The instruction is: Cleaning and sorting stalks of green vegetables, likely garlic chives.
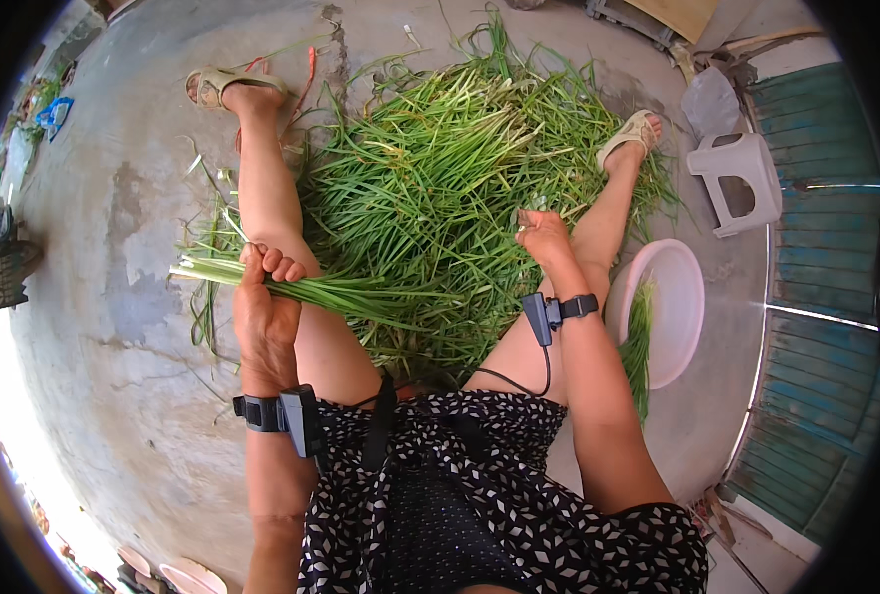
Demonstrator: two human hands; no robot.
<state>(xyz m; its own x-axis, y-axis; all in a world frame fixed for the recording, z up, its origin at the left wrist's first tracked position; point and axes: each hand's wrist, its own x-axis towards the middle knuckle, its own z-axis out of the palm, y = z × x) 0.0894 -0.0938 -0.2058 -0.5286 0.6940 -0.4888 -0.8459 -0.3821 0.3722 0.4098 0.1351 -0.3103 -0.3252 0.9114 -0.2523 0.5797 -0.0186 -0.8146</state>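
My left hand [268, 297] grips a bunch of green chives [351, 291] over my left knee. The bunch's pale cut-looking ends point left and its leaves trail right. My right hand [548, 239] hovers by my right knee, fingers curled in with the tips together. A small greyish bit shows at those fingertips, too small to name. Between my legs, a large heap of loose chives [425, 178] spreads across the concrete floor [158, 267]. More stray chives lie beside my left leg.
To the right, a pinkish plastic basin [689, 327] holds a bunch of chives [639, 349] hanging over its rim. Beyond it stand a white plastic stool [755, 178] and a green slatted door [818, 245]. A red plastic strip [308, 85] lies near my left foot. Cables run from my wrist straps.
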